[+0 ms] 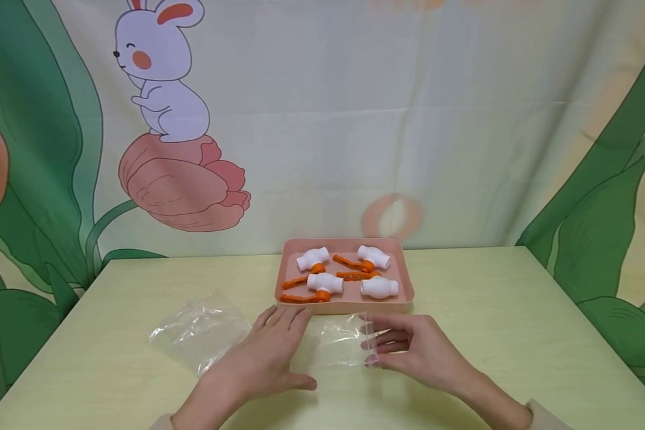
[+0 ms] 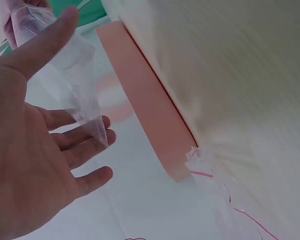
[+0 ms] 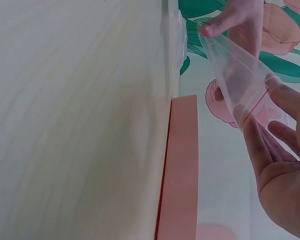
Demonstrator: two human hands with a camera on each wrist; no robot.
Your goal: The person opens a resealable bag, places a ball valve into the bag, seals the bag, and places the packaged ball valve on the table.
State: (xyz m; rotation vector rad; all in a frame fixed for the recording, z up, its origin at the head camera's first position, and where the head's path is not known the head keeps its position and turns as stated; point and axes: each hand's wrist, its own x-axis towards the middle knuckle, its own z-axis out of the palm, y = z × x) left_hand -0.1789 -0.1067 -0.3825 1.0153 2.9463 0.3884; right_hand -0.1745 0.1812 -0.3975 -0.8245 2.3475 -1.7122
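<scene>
Zip bag (image 1: pixel 334 341), long axis crosswise, red-lined edge (image 3: pixel 255 108) rightward.
Right hand (image 1: pixel 420 353) grips it; left hand (image 1: pixel 266 361) outstretched; pink tray (image 1: pixel 352 308): four ball valves (image 1: pixel 325 283).

A pale yellow, wood-grained table (image 1: pixel 494 298), and behind it hangs a creased off-white fabric backdrop (image 1: pixel 301 119): a printed white rabbit (image 1: pixel 177 113) (rosy-cheeked!) sits atop a pink flower (image 1: pixel 177 188), broad green leaves (image 1: pixel 37 107) either side.

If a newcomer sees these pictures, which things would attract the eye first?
Probably the white rabbit printed on the backdrop, upper left in the head view. Next, perhaps, the orange-handled white valves in the pink tray at the table's back, then the clear bag before the tray, gripped by the right hand.
</scene>
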